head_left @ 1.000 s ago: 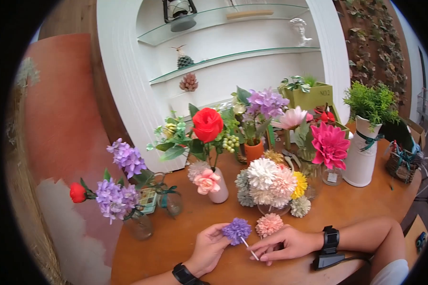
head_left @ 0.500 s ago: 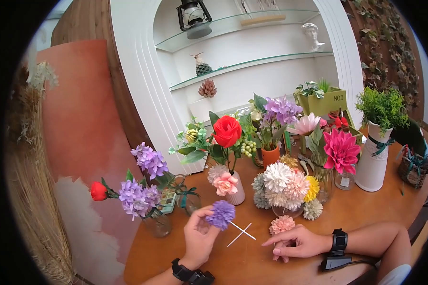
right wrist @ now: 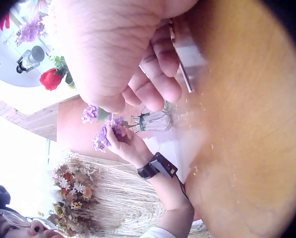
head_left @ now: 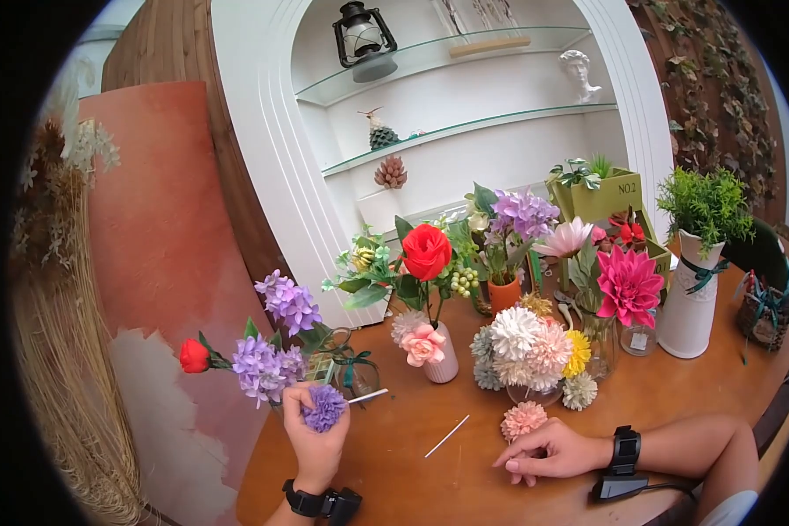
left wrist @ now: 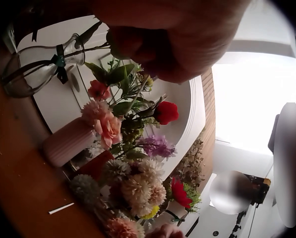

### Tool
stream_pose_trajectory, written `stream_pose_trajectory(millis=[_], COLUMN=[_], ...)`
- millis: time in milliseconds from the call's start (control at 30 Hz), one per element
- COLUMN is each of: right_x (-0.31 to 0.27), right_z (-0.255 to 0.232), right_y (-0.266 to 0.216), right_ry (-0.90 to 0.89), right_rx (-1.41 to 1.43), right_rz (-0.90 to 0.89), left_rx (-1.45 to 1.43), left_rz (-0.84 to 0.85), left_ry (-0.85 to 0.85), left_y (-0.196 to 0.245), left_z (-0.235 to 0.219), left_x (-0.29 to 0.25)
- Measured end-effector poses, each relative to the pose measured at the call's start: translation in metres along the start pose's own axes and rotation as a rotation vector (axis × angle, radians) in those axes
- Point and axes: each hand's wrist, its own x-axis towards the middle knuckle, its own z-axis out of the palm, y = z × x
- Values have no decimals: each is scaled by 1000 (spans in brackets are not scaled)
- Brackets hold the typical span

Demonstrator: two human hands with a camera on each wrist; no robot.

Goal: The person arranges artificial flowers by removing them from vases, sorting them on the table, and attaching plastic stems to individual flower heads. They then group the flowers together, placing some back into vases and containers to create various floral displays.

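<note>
My left hand [head_left: 314,451] holds a purple pompom flower [head_left: 326,408] by its head, its short white stem [head_left: 368,396] pointing right. It is raised in front of the left glass vases. In the left wrist view, the hand [left wrist: 182,37] hides most of that bloom. My right hand [head_left: 557,451] rests at the table's front right with fingers loosely bent and holds nothing. Just behind it lies a pink pompom flower [head_left: 525,420]. Between the hands, a loose white stick [head_left: 447,436] lies on the wood; the right wrist view shows this stick [right wrist: 186,79] beyond the fingertips.
Behind the hands stand a pink ribbed vase [head_left: 441,359] with a red rose, a bowl of pompom flowers [head_left: 522,342], and a white pitcher [head_left: 688,307] with greenery. Lilac flowers [head_left: 267,373] are in glass at left. A wicker basket [head_left: 763,316] sits far right.
My left hand has carried the purple flower left, away from the right hand. The right hand has let go of the white stick, which now lies alone on the table.
</note>
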Motion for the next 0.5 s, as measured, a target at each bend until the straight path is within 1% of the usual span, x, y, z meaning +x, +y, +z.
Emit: stream_pose_trajectory(millis=[67,200,267,400,500], right_x=[0,0,0,0,-1], right_z=[0,0,0,1,1], right_y=[1,1,0,2,6], right_ry=[-1,3,3,-1,-5], right_rx=[2,13,12,15,36], right_rz=[10,24,27,26,-1], left_rx=[102,137,-10,-14,-52], left_rz=[100,133,-5,-4,-37], left_ry=[25,3,-8,-29,53], left_y=[-3,-13,-8,-12,-23], left_z=[-2,-5,-2,-5,-14], left_x=[0,3,2,3,4])
